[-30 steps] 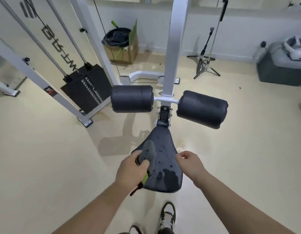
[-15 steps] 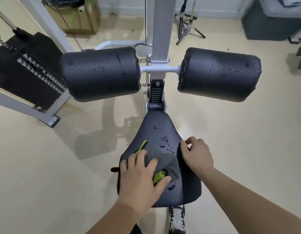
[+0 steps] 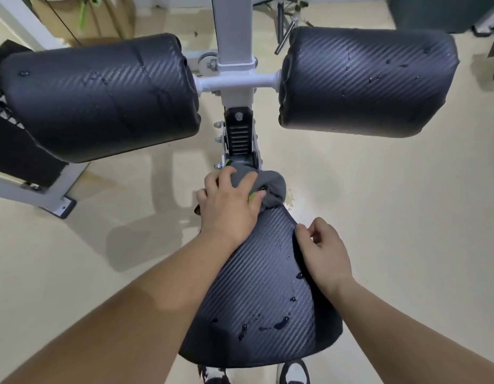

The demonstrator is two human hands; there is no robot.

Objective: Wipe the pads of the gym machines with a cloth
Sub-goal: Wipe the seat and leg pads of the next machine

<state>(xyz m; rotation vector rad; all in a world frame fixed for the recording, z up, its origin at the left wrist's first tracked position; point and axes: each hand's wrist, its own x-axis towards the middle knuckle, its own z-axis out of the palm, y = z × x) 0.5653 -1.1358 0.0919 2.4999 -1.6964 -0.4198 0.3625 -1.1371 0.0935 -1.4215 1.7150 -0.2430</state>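
A black textured seat pad [image 3: 265,286] with water drops near its front fills the lower middle of the head view. My left hand [image 3: 229,209] presses a grey cloth [image 3: 270,187] with green trim onto the pad's narrow far tip. The seat's right edge is gripped by my right hand [image 3: 323,253]. Above, two black roller pads, the left roller pad [image 3: 99,95] and the right roller pad [image 3: 367,81], flank the white post [image 3: 234,37] and carry a few drops.
The black weight stack [image 3: 7,139] and white frame foot [image 3: 57,203] stand at the left. A cardboard box [image 3: 82,18] sits at the back left, a tripod stand [image 3: 287,18] and a dark box [image 3: 434,12] at the back right. My shoes [image 3: 294,372] show below the seat.
My left hand has slid the cloth forward along the seat from its middle to its narrow far tip. The camera has moved closer and lower. My right hand stays on the seat's right edge.
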